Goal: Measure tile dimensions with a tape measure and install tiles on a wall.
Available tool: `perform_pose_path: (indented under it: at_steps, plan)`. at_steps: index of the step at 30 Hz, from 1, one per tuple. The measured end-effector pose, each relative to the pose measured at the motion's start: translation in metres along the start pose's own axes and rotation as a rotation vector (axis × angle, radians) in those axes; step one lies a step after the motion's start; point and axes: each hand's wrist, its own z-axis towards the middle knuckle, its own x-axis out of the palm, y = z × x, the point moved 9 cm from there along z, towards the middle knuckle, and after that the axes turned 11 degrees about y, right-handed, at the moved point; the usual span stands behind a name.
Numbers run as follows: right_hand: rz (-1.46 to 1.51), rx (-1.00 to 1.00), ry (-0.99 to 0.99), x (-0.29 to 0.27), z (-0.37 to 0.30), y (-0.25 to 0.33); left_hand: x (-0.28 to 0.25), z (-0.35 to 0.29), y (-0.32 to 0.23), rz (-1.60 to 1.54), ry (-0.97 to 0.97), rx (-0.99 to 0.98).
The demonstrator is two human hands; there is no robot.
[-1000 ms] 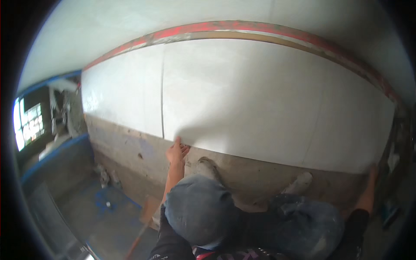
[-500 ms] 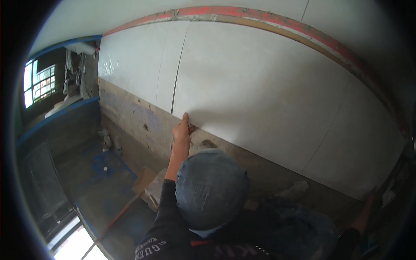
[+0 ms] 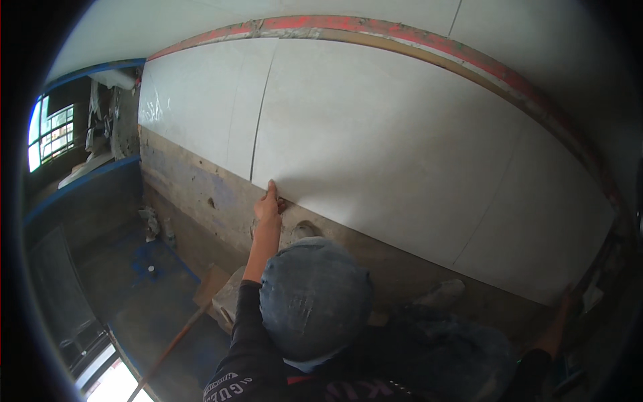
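Note:
Neither of my own hands shows. In front of me, seen from behind and above, a co-worker in a grey-blue cap and dark shirt faces the wall. The co-worker's left hand is at the lower edge of a large white wall panel, thumb up on its face, other fingers curled near the edge. Dim and partly hidden, the co-worker's right hand is by the panel's lower right corner. A narrow dark gap separates this panel from another white panel on the left.
A red and wood-coloured strip runs above the panels. Bare rough wall lies below them. At left are a barred window, a low blue-edged wall, a brown pole and a cardboard piece.
The whole view has shifted slightly, so wall, panels and co-worker appear a little further left and mostly lower. The co-worker's hands stay at the same places on the panel.

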Motion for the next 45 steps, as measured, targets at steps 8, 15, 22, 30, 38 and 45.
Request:
perform_pose_path:
  at_steps: [8, 15, 22, 30, 38, 45]
  plan:
    - [0.031, -0.027, -0.079, -0.002, 0.004, -0.016, -0.002, 0.004, 0.014, 0.000, -0.005, -0.022]
    - [0.135, 0.120, 0.057, -0.001, -0.020, 0.008, -0.001, 0.005, -0.008, -0.107, 0.027, 0.028]
    - [0.066, 0.046, 0.005, 0.014, -0.010, -0.007, -0.008, 0.007, 0.007, -0.145, -0.028, 0.000]
    - [-0.001, 0.240, 0.280, 0.036, -0.029, 0.008, -0.017, 0.001, -0.005, -0.145, -0.024, 0.020]
    - [0.141, 0.324, 0.337, 0.043, -0.019, -0.015, -0.012, 0.007, 0.000, -0.137, -0.041, 0.039]
    - [0.027, 0.211, 0.118, 0.036, -0.024, -0.023, -0.008, 0.015, 0.006, -0.084, -0.013, 0.085]
